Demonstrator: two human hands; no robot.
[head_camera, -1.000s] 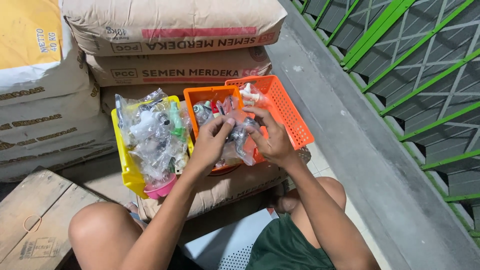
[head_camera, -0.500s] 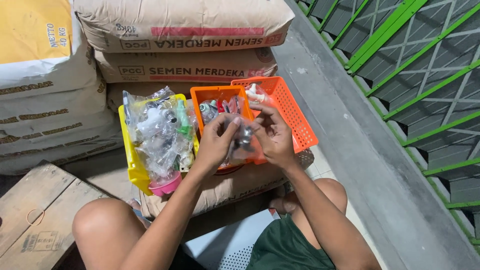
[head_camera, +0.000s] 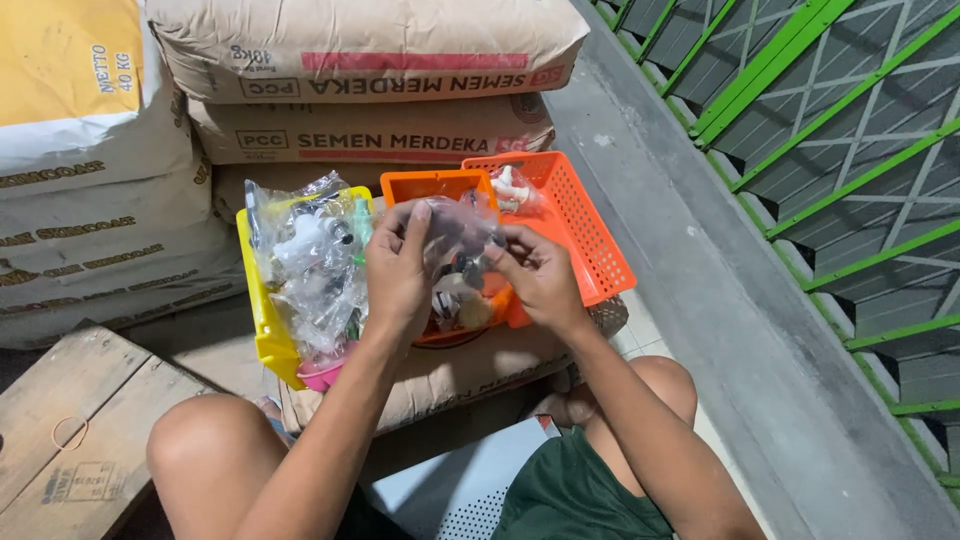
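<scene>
My left hand (head_camera: 398, 270) and my right hand (head_camera: 540, 275) both grip a clear plastic bag of small fittings (head_camera: 458, 250), held up between them over an orange basket (head_camera: 590, 240). More clear bags of white parts lie in that orange basket. A yellow basket (head_camera: 262, 320) just left of it is stuffed with clear bags of fittings (head_camera: 305, 260). Both baskets rest on a brown paper sack (head_camera: 450, 375) in front of my knees.
Stacked brown cement sacks (head_camera: 370, 50) rise behind the baskets, with grey and yellow sacks (head_camera: 80, 150) at the left. A wooden crate (head_camera: 70, 430) sits lower left. A grey concrete ledge (head_camera: 730, 300) and green metal grille (head_camera: 850, 130) run along the right.
Both hands have lifted the clear bag out of the orange basket and raised it slightly. The view has shifted a little.
</scene>
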